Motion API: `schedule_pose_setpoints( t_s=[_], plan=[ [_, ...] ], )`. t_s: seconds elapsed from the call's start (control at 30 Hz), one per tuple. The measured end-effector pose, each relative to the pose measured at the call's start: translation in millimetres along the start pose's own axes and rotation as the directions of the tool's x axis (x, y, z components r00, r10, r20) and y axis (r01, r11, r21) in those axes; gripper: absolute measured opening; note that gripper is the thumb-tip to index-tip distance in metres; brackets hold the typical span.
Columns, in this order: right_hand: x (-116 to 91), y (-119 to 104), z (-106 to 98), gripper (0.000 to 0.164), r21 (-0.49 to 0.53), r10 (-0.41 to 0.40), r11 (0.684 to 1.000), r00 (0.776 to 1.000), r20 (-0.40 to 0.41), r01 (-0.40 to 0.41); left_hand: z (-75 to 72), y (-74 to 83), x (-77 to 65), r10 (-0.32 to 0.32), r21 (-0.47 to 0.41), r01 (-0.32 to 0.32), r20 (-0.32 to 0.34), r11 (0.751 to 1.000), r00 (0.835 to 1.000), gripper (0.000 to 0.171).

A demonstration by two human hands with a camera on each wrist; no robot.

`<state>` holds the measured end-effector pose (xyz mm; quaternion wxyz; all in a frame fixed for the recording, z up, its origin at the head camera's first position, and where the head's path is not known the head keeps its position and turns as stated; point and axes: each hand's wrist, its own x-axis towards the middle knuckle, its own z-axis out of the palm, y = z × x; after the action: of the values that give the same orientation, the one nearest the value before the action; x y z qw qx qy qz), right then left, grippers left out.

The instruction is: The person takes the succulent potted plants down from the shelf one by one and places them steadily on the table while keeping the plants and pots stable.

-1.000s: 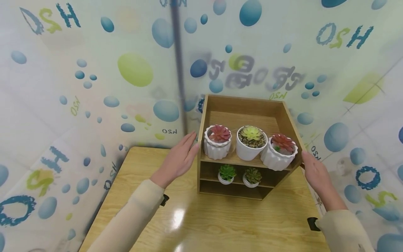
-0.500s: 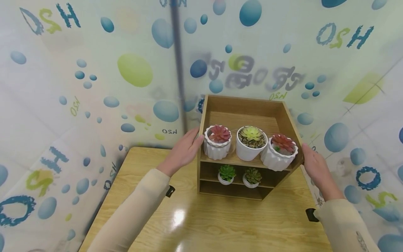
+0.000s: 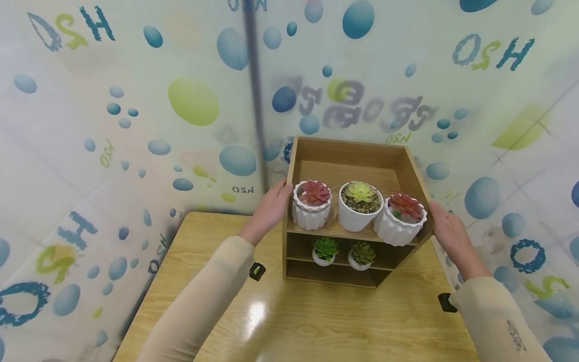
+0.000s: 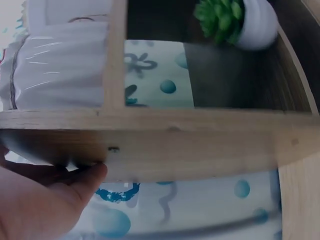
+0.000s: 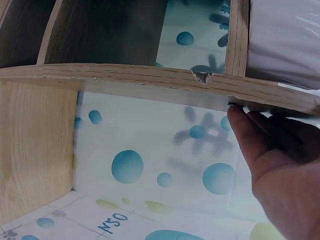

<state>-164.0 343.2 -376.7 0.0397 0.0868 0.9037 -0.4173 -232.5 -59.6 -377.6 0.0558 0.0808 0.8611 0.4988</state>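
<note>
Pale sheeting [image 3: 194, 151] printed with blue and green ovals and "H2O" lettering lines the walls around a wooden table [image 3: 217, 251], whose glossy top catches a bright glare toward the front left. From the left, a cream sleeve [image 3: 212, 291] reaches in, with a small black object [image 3: 257, 271] at its cuff. Its left hand [image 3: 269, 208] lies against the outer left side of a wooden shelf unit [image 3: 353, 173], the thumb extended along the panel; the hand looks loosely spread and pressing rather than wrapped around the wood, though some fingers are hidden.

This unit stands upright on the table, right of centre and near the back wall. On its top tier, left to right, are 3 white pots: a fluted pot [image 3: 312, 216] with a red succulent, a smooth pot [image 3: 355, 219] with a yellow-green succulent over gravel, and a second fluted pot [image 3: 393, 229], also with a red succulent. Below, in the middle compartment, sit 2 small white pots with green plants, a brighter plant [image 3: 325, 247] left and a duller plant [image 3: 363, 252] right.

At the far right, the right hand [image 3: 452, 234] presses fairly straight fingers against the unit's outer right side, not curled around it. Nearby, the right wrist view shows a chip [image 5: 202, 77] in the panel's edge.
</note>
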Motion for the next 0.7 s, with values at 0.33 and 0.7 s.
schedule_pose_setpoints(
  t_s=[0.33, 0.7],
  plan=[
    [4, 1, -2, 0.085, 0.006, 0.020, 1.000, 1.000, -0.012, -0.020, 6.9, 0.5, 6.3, -0.042, -0.022, 0.041, -0.045, 0.999, 0.998, 0.066],
    [3, 3, 1, 0.080, -0.011, -0.003, 1.000, 0.997, -0.081, 0.002, 14.6, -1.9, 6.3, -0.004, -0.065, -0.004, -0.113, 0.998, 0.994, 0.065]
  ],
)
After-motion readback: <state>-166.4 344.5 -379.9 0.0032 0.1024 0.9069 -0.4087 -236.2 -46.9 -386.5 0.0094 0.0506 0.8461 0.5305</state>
